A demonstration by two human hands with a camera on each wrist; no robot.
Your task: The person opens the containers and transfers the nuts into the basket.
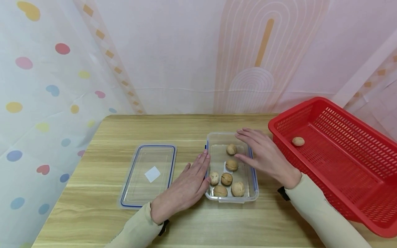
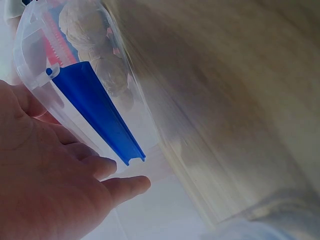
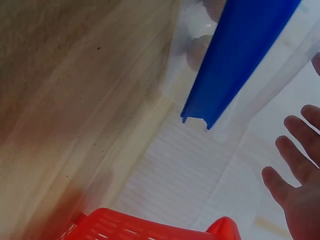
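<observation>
A clear plastic container (image 1: 252,193) with blue side clips sits on the table, holding several walnuts (image 1: 237,189). My left hand (image 1: 189,184) lies along its left wall with fingers straight, the fingertips at the rim. In the left wrist view the fingers of that hand (image 2: 55,165) are beside the blue clip (image 2: 97,107). Over the right wall hovers my right hand (image 1: 266,156), its fingers spread and holding nothing. The right wrist view shows this hand (image 3: 300,175) apart from the other blue clip (image 3: 235,60).
A clear lid (image 1: 139,186) with a blue seal and a white label (image 1: 152,174) lies flat at the left. At the right stands a red basket (image 1: 341,137) with a single walnut (image 1: 298,141) inside. A patterned cloth (image 1: 180,51) hangs behind the table.
</observation>
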